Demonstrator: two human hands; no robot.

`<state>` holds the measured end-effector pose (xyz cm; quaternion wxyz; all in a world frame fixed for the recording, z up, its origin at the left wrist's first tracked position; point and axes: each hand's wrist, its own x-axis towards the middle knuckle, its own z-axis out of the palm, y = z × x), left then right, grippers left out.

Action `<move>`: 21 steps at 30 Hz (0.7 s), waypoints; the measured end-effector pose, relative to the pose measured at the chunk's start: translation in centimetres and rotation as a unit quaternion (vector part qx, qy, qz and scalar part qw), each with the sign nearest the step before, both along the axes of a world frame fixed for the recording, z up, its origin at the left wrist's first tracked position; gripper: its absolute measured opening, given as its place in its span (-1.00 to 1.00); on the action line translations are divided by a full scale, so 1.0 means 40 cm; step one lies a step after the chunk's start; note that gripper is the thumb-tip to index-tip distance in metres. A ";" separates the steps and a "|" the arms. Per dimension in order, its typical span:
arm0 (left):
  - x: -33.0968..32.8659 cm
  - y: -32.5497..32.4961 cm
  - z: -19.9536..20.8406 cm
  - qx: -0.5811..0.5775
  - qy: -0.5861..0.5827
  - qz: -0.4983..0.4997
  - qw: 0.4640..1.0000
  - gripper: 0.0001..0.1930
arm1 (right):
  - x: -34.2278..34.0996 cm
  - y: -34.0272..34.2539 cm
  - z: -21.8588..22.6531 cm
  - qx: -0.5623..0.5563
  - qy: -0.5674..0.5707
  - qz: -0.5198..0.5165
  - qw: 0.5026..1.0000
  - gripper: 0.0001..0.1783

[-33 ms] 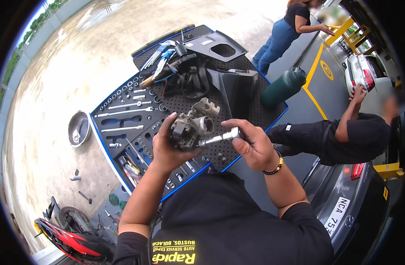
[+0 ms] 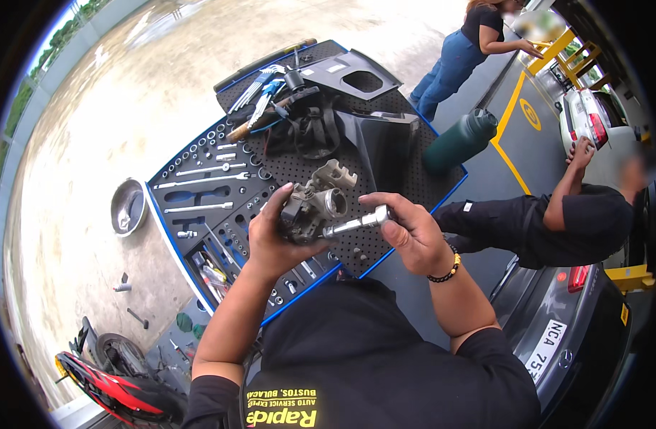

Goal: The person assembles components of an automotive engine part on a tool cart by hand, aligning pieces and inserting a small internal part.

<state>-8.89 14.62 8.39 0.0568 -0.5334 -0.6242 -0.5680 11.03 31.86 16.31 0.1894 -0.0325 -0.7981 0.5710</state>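
My left hand [image 2: 269, 243] is wrapped round a grey metal throttle body [image 2: 304, 216], thumb and fingers on its dark outer side. The round bore faces up and to the right. Between the thumb and fingers of my right hand [image 2: 419, 239] is a chrome socket tool [image 2: 353, 224], its wide end at my fingertips. Its narrow tip points left and meets the lower right side of the throttle body; whether it sits on a screw there cannot be made out. A notched tan-grey bracket [image 2: 333, 174] shows just beyond the throttle body.
Below my hands stands a blue-edged cart with a foam tool tray [image 2: 199, 187] of sockets and wrenches. Black panels [image 2: 385, 146], hex keys [image 2: 260, 87] and a green bottle [image 2: 460, 141] lie on its perforated top. A co-worker [image 2: 564, 222] stands at the right, near a grey car [image 2: 599, 307].
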 end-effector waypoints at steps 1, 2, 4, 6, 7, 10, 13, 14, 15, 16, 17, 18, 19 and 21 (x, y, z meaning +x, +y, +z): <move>-0.001 0.003 -0.003 -0.006 -0.014 -0.011 1.000 0.09 | 0.003 0.006 -0.005 0.000 0.000 0.000 1.000 -0.41; -0.001 0.005 -0.006 -0.006 -0.014 -0.010 1.000 0.09 | 0.006 0.014 -0.007 -0.156 -0.034 0.030 0.987 -0.39; -0.001 0.010 -0.009 -0.036 0.004 -0.011 0.999 0.15 | 0.010 0.029 -0.014 -0.307 -0.068 0.058 0.948 -0.38; -0.012 0.010 -0.015 -0.030 0.018 -0.022 0.999 0.12 | 0.011 0.044 -0.031 -0.364 -0.144 0.065 0.918 -0.31; -0.018 0.010 -0.024 -0.035 0.052 -0.029 0.998 0.10 | 0.012 0.050 -0.041 -0.364 -0.144 0.065 0.918 -0.31; -0.020 0.009 -0.027 -0.040 0.108 -0.037 0.993 0.05 | 0.013 0.060 -0.068 -0.482 -0.122 0.143 0.856 -0.27; -0.008 0.011 -0.009 -0.090 0.191 -0.011 0.977 -0.14 | 0.016 0.048 -0.086 -0.456 -0.056 0.201 0.865 -0.28; -0.008 0.016 -0.001 -0.090 0.190 -0.012 0.978 -0.14 | 0.018 0.043 -0.085 -0.456 -0.056 0.200 0.865 -0.28; -0.010 0.016 0.005 -0.083 0.233 -0.017 0.969 -0.16 | 0.016 0.037 -0.080 -0.416 -0.086 0.158 0.891 -0.35; -0.012 0.016 0.008 -0.076 0.275 -0.022 0.958 -0.18 | 0.012 0.030 -0.072 -0.374 -0.114 0.115 0.913 -0.42; -0.015 0.016 0.006 -0.070 0.274 -0.024 0.959 -0.23 | 0.004 0.025 -0.061 -0.390 -0.115 0.092 0.909 -0.66; -0.016 0.018 0.000 -0.070 0.274 -0.024 0.959 -0.23 | -0.001 0.025 -0.051 -0.389 -0.115 0.092 0.909 -0.66; -0.016 0.019 -0.008 -0.071 0.241 -0.029 0.968 -0.26 | -0.006 0.027 -0.043 -0.385 -0.133 0.085 0.909 -0.70; -0.015 0.020 -0.021 -0.070 0.208 -0.034 0.975 -0.28 | -0.009 0.026 -0.042 -0.381 -0.152 0.077 0.909 -0.73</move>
